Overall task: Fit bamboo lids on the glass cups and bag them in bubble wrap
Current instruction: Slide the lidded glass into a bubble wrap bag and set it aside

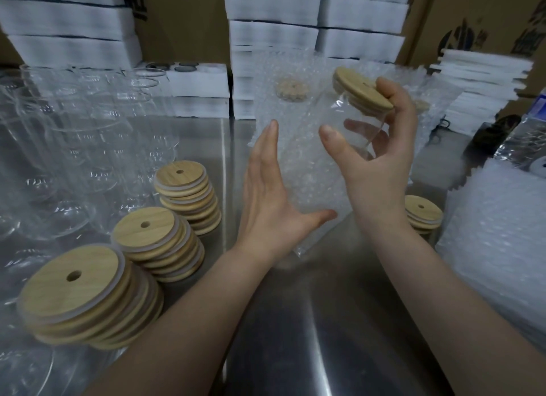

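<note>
Right hand (381,165), at 2 o'clock of centre, curls its thumb and fingers round the glass cup (342,112). The cup is tilted, its bamboo lid (362,88) already seated and facing 1 o'clock. That probably puts the base foremost for bagging.

Left hand (271,206), at centre, has straight fingers and a spread thumb. It cradles the bubble wrap bag (307,185), apparently to steady it. Cannot tell if the cup is inside yet.

Lid stacks (159,233) at 8 o'clock, bare glasses (68,135) at 10, both within easy reach.
</note>
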Tool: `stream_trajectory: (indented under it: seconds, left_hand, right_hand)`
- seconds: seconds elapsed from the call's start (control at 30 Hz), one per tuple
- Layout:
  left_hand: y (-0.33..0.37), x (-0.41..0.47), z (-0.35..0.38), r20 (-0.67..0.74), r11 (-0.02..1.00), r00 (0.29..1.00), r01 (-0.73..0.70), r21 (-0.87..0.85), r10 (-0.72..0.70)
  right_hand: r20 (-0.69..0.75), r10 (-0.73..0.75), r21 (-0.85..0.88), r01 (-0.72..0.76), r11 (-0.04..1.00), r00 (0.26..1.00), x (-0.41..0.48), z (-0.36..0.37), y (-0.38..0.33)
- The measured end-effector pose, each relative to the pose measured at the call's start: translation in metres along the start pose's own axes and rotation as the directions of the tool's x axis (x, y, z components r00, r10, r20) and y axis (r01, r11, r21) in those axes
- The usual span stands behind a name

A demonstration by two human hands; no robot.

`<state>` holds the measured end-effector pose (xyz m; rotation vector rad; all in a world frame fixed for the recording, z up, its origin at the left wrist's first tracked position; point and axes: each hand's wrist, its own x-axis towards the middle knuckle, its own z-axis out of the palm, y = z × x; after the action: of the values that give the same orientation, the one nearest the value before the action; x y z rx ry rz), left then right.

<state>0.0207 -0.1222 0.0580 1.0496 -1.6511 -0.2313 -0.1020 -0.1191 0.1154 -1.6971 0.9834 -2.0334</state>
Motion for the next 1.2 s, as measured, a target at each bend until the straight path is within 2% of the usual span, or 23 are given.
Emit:
stream_trajectory:
  seconds: [0.13,0.23,0.57,0.83,0.97,1.2]
  left_hand:
    - [-0.007,0.003,-0.001,0.075,0.975,0.974,0.218,-0.038,-0.215]
    - [-0.01,0.004,0.0,0.082,0.953,0.958,0.283,-0.11,-0.275]
    - [-0.001,0.0,-0.004,0.05,0.935,0.957,0.289,-0.204,-0.285]
    - [0.004,-0.002,-0.007,0.024,0.924,0.956,0.289,-0.249,-0.293]
    - [0.008,-0.002,-0.006,0.019,0.902,0.953,0.293,-0.316,-0.303]
    - [0.008,-0.001,-0.006,0.013,0.878,0.959,0.265,-0.398,-0.283]
  right_hand:
    - [-0.054,-0.074,-0.013,0.074,0.997,0.996,0.003,-0.002,0.0]
    - [-0.037,-0.081,-0.004,0.081,0.997,0.996,0.003,-0.002,0.001]
    - [0.01,-0.128,-0.044,0.128,0.991,0.992,0.001,0.001,-0.003]
    - [0.145,-0.169,-0.123,0.187,0.975,0.975,-0.003,0.003,-0.004]
    - [0.162,-0.157,-0.136,0.179,0.974,0.974,-0.003,0.004,-0.005]
    - [0.215,-0.051,-0.181,0.091,0.979,0.975,-0.005,0.005,0.0]
